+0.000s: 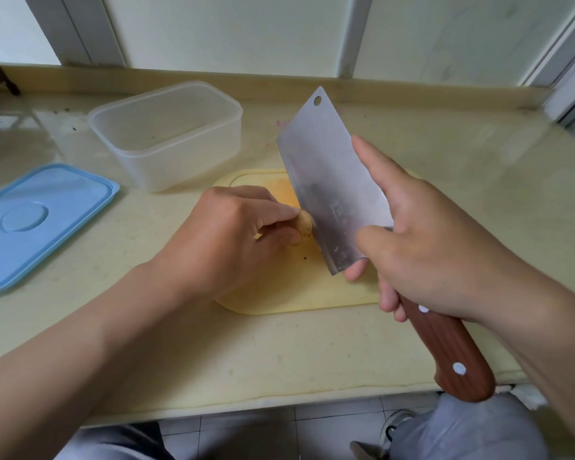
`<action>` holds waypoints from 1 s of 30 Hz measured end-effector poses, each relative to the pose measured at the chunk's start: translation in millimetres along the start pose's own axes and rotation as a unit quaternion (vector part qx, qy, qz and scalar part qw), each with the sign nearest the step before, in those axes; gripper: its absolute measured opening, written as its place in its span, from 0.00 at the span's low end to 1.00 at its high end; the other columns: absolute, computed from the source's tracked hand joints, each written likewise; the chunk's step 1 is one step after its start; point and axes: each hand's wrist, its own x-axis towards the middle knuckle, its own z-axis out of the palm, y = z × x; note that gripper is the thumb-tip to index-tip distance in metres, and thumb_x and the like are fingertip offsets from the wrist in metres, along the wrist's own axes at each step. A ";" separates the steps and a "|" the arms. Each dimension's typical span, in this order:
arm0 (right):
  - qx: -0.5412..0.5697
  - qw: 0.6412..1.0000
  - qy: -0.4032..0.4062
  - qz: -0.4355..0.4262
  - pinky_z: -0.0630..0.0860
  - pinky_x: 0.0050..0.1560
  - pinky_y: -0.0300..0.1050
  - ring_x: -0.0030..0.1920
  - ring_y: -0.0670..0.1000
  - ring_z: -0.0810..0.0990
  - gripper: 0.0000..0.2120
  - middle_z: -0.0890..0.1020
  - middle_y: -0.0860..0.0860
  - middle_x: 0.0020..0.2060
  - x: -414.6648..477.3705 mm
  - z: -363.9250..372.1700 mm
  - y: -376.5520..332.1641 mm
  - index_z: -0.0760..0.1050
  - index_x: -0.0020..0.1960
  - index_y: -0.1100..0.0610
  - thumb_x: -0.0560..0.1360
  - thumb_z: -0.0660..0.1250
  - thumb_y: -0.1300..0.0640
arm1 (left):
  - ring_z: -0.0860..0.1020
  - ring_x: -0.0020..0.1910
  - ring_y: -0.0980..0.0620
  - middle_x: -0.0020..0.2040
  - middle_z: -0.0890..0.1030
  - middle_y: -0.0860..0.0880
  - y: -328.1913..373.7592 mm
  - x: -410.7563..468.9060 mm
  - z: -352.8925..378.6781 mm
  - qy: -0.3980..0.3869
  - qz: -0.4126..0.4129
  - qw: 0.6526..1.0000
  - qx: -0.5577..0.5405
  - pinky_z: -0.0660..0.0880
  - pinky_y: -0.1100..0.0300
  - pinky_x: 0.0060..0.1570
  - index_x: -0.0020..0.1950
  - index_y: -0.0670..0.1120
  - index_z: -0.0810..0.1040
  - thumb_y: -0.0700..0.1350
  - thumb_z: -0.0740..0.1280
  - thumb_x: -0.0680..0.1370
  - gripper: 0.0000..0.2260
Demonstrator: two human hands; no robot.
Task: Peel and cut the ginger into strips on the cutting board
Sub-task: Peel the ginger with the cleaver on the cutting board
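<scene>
At a pale worktop [246,360], I watch the left hand [236,234] pinch a small knob of ginger [305,224] over the yellow cutting board [279,293]. The right hand [429,254] grips the wooden handle of a cleaver [329,180], forefinger stretched along the blade, whose edge rests against the ginger. A clear plastic box [166,134] and a blue lid [37,220] sit to the left, off the board.
</scene>
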 end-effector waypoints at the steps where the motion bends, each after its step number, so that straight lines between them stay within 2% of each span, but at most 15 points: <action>1: -0.001 1.000 -0.002 0.003 0.75 0.21 0.43 0.24 0.55 0.82 0.46 0.84 0.49 0.28 -2.2 -0.3 1.0 0.45 0.78 0.22 0.79 0.57 0.65 | 0.81 0.37 0.50 0.41 0.85 0.50 0.7 0.2 0.2 -0.003 -0.004 1.000 0.004 0.76 0.54 0.39 0.51 0.47 0.87 0.45 0.73 0.74 0.07; 8: -0.007 0.998 -0.041 0.055 0.75 0.21 0.43 0.28 0.57 0.84 0.48 0.79 0.47 0.21 -27.3 -2.9 0.2 0.41 0.73 0.17 0.80 0.56 0.65 | 0.80 0.38 0.53 0.40 0.83 0.52 2.1 0.7 0.8 -0.007 -0.026 1.000 0.009 0.75 0.57 0.41 0.50 0.50 0.88 0.47 0.72 0.75 0.07; 11: -0.007 0.997 -0.043 0.063 0.71 0.18 0.41 0.20 0.54 0.79 0.48 0.81 0.47 0.23 -31.8 -3.6 -1.1 0.40 0.72 0.16 0.79 0.56 0.66 | 0.79 0.37 0.53 0.40 0.83 0.51 0.3 0.6 -0.3 -0.010 -0.027 1.000 0.011 0.74 0.60 0.40 0.49 0.49 0.88 0.47 0.72 0.75 0.07; 13: -0.007 0.997 -0.042 0.066 0.69 0.18 0.40 0.21 0.55 0.80 0.48 0.81 0.47 0.22 -29.3 -2.6 -2.8 0.39 0.72 0.16 0.79 0.56 0.65 | 0.78 0.37 0.55 0.40 0.83 0.51 -0.7 0.2 -0.8 -0.005 -0.017 1.000 0.013 0.72 0.64 0.39 0.49 0.49 0.88 0.45 0.72 0.75 0.06; 15: -0.009 0.997 -0.042 0.058 0.70 0.19 0.40 0.26 0.58 0.83 0.47 0.80 0.47 0.21 -21.5 -0.2 -4.5 0.39 0.74 0.18 0.80 0.56 0.64 | 0.79 0.37 0.55 0.41 0.84 0.51 -0.8 -0.8 -1.1 -0.002 -0.010 1.000 0.003 0.73 0.63 0.40 0.50 0.49 0.88 0.44 0.73 0.75 0.06; 20: -0.006 0.999 -0.039 0.027 0.70 0.18 0.39 0.21 0.51 0.78 0.46 0.81 0.50 0.23 -1.4 3.2 -7.2 0.41 0.78 0.23 0.80 0.56 0.65 | 0.82 0.38 0.53 0.42 0.85 0.53 -4.7 0.0 -4.2 0.009 -0.020 1.000 -0.006 0.77 0.56 0.41 0.52 0.50 0.88 0.46 0.74 0.74 0.08; 23: -0.002 0.999 -0.034 0.018 0.74 0.21 0.43 0.21 0.52 0.79 0.45 0.84 0.53 0.28 6.3 5.3 -7.0 0.42 0.79 0.24 0.79 0.57 0.65 | 0.81 0.38 0.55 0.43 0.85 0.53 -5.7 0.2 -5.3 0.016 -0.026 0.999 -0.012 0.77 0.57 0.41 0.52 0.49 0.88 0.46 0.74 0.74 0.08; 28: -0.027 0.999 -0.046 0.006 0.75 0.22 0.43 0.20 0.51 0.78 0.45 0.84 0.48 0.28 16.5 2.9 -10.4 0.41 0.81 0.27 0.80 0.56 0.65 | 0.80 0.39 0.57 0.43 0.85 0.54 -3.3 0.5 -4.6 0.031 -0.035 0.999 -0.019 0.76 0.65 0.42 0.53 0.49 0.87 0.45 0.74 0.73 0.09; 30: -0.031 0.999 -0.044 0.008 0.76 0.23 0.44 0.20 0.51 0.78 0.45 0.84 0.53 0.28 15.5 0.5 -11.6 0.42 0.81 0.27 0.79 0.56 0.65 | 0.80 0.40 0.58 0.43 0.85 0.54 -1.9 0.6 -2.6 0.047 -0.037 0.998 -0.029 0.76 0.65 0.42 0.52 0.49 0.87 0.44 0.74 0.73 0.08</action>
